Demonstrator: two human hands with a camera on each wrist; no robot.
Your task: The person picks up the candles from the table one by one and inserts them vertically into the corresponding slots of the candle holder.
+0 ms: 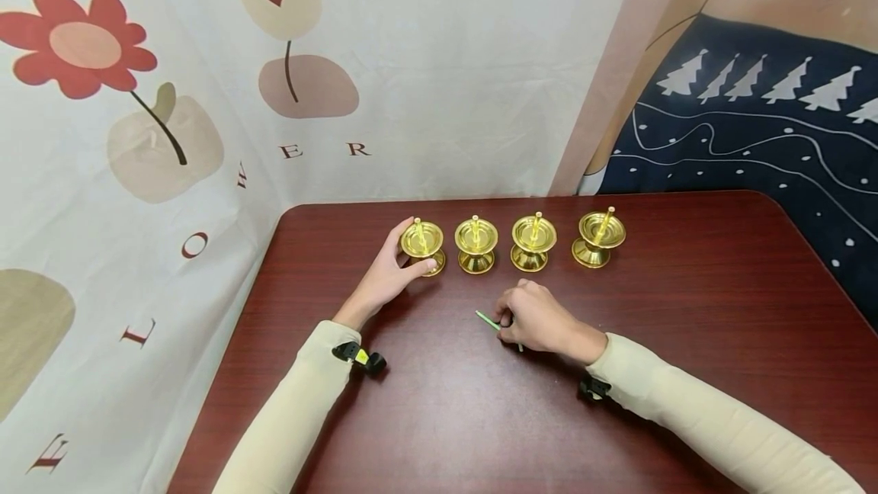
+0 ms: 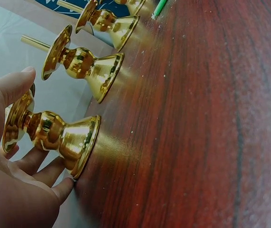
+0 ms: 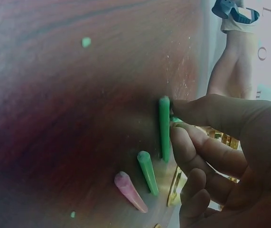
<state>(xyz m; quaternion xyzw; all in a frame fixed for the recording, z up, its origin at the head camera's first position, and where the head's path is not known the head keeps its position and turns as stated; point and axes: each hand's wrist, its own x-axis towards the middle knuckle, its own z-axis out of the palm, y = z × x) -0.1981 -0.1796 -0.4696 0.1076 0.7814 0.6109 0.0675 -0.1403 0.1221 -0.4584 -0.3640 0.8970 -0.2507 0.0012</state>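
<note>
Head view: A person's left hand (image 1: 387,274) curls round the leftmost gold holder (image 1: 422,241), thumb in front, fingers behind, with three more holders (image 1: 476,238) in line along a dark red table (image 1: 439,433). In front of the line, the right hand (image 1: 538,319) pinches a green stick (image 1: 487,319) between thumb and forefinger, close to the tabletop. The step looks like a pick-up; the next move seems to call for a clean, level lift. The stick's long axis slants across the table, its exposed end pointing far and left.

Left wrist view: The leftmost gold holder stands upright, dish uppermost, long axis vertical, the fingers slightly apart behind it.

Right wrist view: Green shows between thumb and forefinger, a green length just beside the tips. A second green stick (image 3: 147,172) and a pink stick (image 3: 131,193) lie near, roughly side by side. How firmly the fingers clamp cannot be told.
</note>
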